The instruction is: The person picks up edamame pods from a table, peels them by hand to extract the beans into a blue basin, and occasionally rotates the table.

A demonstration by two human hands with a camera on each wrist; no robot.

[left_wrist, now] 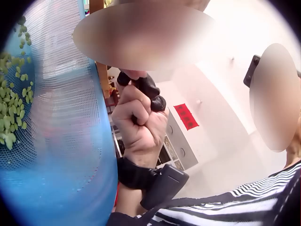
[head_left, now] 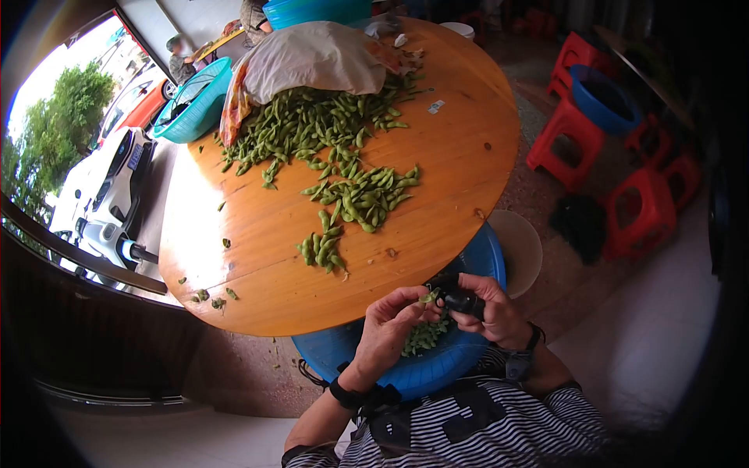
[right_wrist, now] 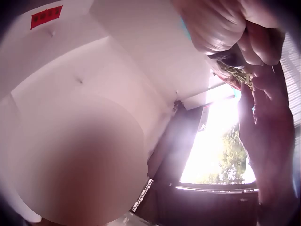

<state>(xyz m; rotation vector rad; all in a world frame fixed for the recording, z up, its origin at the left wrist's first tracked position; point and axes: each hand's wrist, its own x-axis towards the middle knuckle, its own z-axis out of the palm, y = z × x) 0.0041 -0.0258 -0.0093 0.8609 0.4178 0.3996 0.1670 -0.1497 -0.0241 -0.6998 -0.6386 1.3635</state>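
Observation:
My left hand (head_left: 388, 326) pinches a green soybean pod (head_left: 428, 297) between thumb and fingertips, above a blue basket (head_left: 324, 360). Close against the pod, my right hand (head_left: 503, 316) curls round a black, rounded object (head_left: 466, 303); I cannot tell whether it is a tool or a finger covering. In the left wrist view the right hand's fingers are bent tightly, with black parts (left_wrist: 149, 87) at the thumb and fingers. Shelled green beans (head_left: 425, 338) lie in the basket below the hands. Blurred patches hide the left hand in the left wrist view.
A round wooden table (head_left: 437, 203) stands ahead, bearing a large heap of soybean pods (head_left: 300, 129) partly under a pale cloth sack (head_left: 312, 58). Smaller pod piles (head_left: 363, 199) lie nearer. Red stools (head_left: 640, 214) stand at the right, a teal basket (head_left: 195, 105) at the far left.

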